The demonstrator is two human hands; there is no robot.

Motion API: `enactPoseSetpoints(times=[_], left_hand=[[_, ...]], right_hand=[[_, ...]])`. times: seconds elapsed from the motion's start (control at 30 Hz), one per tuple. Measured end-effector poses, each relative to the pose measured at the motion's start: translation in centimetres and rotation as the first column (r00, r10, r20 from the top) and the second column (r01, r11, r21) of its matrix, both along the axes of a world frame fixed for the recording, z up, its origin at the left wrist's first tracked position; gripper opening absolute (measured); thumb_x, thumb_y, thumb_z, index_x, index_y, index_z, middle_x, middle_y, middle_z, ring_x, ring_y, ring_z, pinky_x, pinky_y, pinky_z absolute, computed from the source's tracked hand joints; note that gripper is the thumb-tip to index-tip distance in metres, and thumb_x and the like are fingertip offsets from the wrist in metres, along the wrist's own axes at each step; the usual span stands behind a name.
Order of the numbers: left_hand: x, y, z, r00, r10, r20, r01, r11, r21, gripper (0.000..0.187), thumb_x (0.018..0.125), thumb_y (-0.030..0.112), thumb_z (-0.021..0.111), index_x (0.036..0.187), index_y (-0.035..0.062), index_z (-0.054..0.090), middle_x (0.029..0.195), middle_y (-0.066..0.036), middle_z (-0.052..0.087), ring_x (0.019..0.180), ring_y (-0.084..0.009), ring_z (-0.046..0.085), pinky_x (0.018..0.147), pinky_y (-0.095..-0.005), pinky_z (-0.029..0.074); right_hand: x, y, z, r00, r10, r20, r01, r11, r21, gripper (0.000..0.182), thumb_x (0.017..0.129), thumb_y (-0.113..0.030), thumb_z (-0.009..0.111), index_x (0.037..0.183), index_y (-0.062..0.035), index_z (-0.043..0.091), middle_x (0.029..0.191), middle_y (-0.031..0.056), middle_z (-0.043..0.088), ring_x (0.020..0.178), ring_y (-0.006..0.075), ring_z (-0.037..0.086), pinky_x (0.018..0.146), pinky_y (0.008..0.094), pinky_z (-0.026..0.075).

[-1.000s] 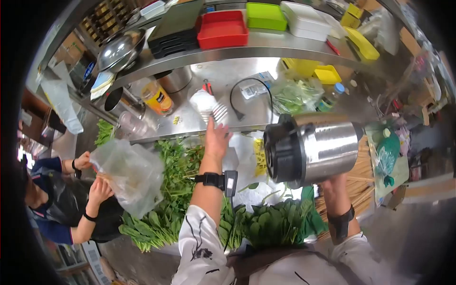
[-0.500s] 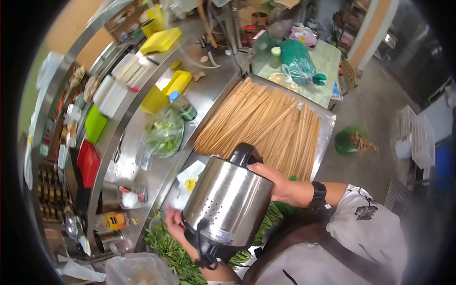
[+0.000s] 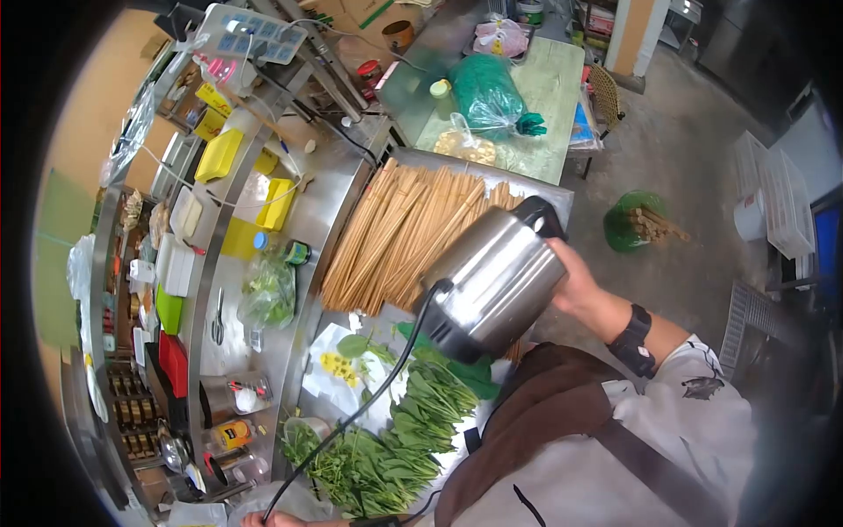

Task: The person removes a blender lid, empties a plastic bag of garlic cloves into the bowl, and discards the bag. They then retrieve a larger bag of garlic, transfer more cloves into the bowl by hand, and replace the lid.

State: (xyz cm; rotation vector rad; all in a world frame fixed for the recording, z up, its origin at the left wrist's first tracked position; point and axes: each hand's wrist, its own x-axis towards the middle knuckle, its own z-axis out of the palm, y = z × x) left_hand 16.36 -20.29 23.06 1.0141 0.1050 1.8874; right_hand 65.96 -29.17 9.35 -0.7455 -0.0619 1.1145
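A shiny metal appliance with black ends (image 3: 505,277) is tilted above the worktop, its black handle toward the upper right. My right hand (image 3: 575,279) is closed round its handle side, with the fingers partly hidden behind it. From the appliance a black cord (image 3: 379,397) runs down to the bottom edge, where my left hand (image 3: 274,520) is closed on it, partly cut off by the frame. Behind the appliance lies a tray of wooden sticks (image 3: 395,233). Leafy greens (image 3: 413,439) lie beneath the cord, beside white paper with a yellow print (image 3: 338,369).
To the left, a steel shelf (image 3: 206,299) holds yellow, green and red containers, scissors (image 3: 219,316) and jars. A pale table (image 3: 553,97) at the top bears a green bag (image 3: 487,95). On the floor at right stands a green basket (image 3: 625,224).
The appliance has moved right and up and turned. My left hand has left its side and moved to the bottom edge, with the cord now stretched out. The view has shifted too.
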Motion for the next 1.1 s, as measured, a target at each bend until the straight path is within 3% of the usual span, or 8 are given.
enactPoseSetpoints(times=[0.27, 0.37, 0.43, 0.47, 0.5, 0.7, 0.83, 1.1], left_hand=[[-5.0, -1.1, 0.2, 0.950, -0.249, -0.189, 0.282, 0.942, 0.180, 0.040, 0.091, 0.019, 0.044, 0.127, 0.0070, 0.032, 0.116, -0.014, 0.039, 0.100, -0.0220, 0.041, 0.083, -0.0415, 0.034], [-5.1, 0.2, -1.3, 0.721, -0.551, -0.421, 0.652, 0.745, 0.142, 0.045, 0.091, 0.022, 0.043, 0.132, 0.0088, 0.030, 0.125, -0.017, 0.040, 0.109, -0.0249, 0.043, 0.090, -0.0457, 0.035], [3.4, -0.3, -1.8, 0.783, -0.580, -0.226, 0.591, 0.806, -0.019, 0.045, 0.092, 0.019, 0.042, 0.128, -0.0043, 0.028, 0.121, -0.025, 0.041, 0.107, -0.0288, 0.044, 0.090, -0.0437, 0.035], [10.0, -1.0, -1.2, 0.940, -0.273, -0.203, 0.215, 0.939, -0.270, 0.030, 0.091, 0.015, 0.044, 0.114, -0.0034, 0.037, 0.096, -0.013, 0.040, 0.082, -0.0188, 0.039, 0.070, -0.0331, 0.034], [16.0, -1.4, -0.6, 0.963, 0.067, -0.260, -0.191, 0.851, -0.490, 0.016, 0.091, 0.010, 0.046, 0.100, -0.0025, 0.047, 0.072, -0.001, 0.039, 0.057, -0.0088, 0.034, 0.050, -0.0225, 0.033], [32.7, 1.5, -3.7, 0.773, -0.260, -0.578, -0.170, 0.793, -0.585, 0.022, 0.093, 0.021, 0.044, 0.099, 0.0002, 0.048, 0.080, -0.006, 0.051, 0.079, -0.0182, 0.052, 0.073, -0.0337, 0.048], [42.3, 4.3, -5.2, 0.695, -0.414, -0.589, -0.161, 0.709, -0.687, 0.017, 0.090, 0.015, 0.047, 0.102, 0.0024, 0.049, 0.086, -0.010, 0.058, 0.098, -0.0244, 0.055, 0.082, -0.0413, 0.048], [60.3, 11.5, -12.0, 0.345, -0.566, -0.749, -0.191, 0.739, -0.646, 0.012, 0.084, -0.002, 0.051, 0.095, -0.0022, 0.056, 0.100, -0.013, 0.060, 0.097, -0.0183, 0.056, 0.089, -0.0311, 0.042]], right_hand=[[9.4, -5.1, -3.8, 0.862, -0.434, 0.262, 0.492, 0.840, -0.226, 0.022, 0.080, -0.026, 0.057, 0.091, -0.0064, 0.056, 0.074, 0.0019, 0.058, 0.060, 0.0115, 0.056, 0.046, 0.0256, 0.042], [14.2, -4.7, -3.9, 0.820, -0.457, 0.346, 0.559, 0.771, -0.305, 0.020, 0.078, -0.023, 0.060, 0.089, -0.0067, 0.055, 0.073, 0.0016, 0.057, 0.058, 0.0116, 0.053, 0.044, 0.0246, 0.039], [17.8, -3.7, -5.9, 0.780, -0.445, 0.441, 0.601, 0.730, -0.326, 0.023, 0.077, -0.021, 0.061, 0.092, -0.0045, 0.054, 0.078, 0.0031, 0.057, 0.066, 0.0125, 0.054, 0.056, 0.0258, 0.043], [19.6, -2.5, -6.5, 0.737, -0.467, 0.488, 0.648, 0.694, -0.314, 0.025, 0.076, -0.020, 0.061, 0.093, -0.0034, 0.054, 0.081, 0.0041, 0.057, 0.071, 0.0130, 0.055, 0.061, 0.0264, 0.044], [21.6, -1.1, -7.0, 0.691, -0.486, 0.535, 0.693, 0.657, -0.297, 0.026, 0.076, -0.020, 0.062, 0.094, -0.0023, 0.054, 0.084, 0.0051, 0.057, 0.076, 0.0136, 0.055, 0.067, 0.0270, 0.045], [35.2, 6.1, -12.9, 0.536, -0.409, 0.738, 0.743, 0.645, -0.182, 0.033, 0.076, -0.015, 0.063, 0.100, 0.0031, 0.051, 0.096, 0.0095, 0.057, 0.087, 0.0170, 0.053, 0.080, 0.0285, 0.042], [44.2, 9.6, -16.2, 0.525, -0.342, 0.779, 0.764, 0.592, -0.256, 0.035, 0.076, -0.015, 0.063, 0.102, 0.0045, 0.049, 0.097, 0.0110, 0.057, 0.087, 0.0177, 0.054, 0.081, 0.0293, 0.042], [59.9, 19.7, -20.5, 0.379, -0.095, 0.921, 0.866, 0.388, -0.316, 0.048, 0.075, -0.020, 0.063, 0.109, 0.0068, 0.041, 0.099, 0.0235, 0.056, 0.094, 0.0338, 0.056, 0.083, 0.0376, 0.042]])
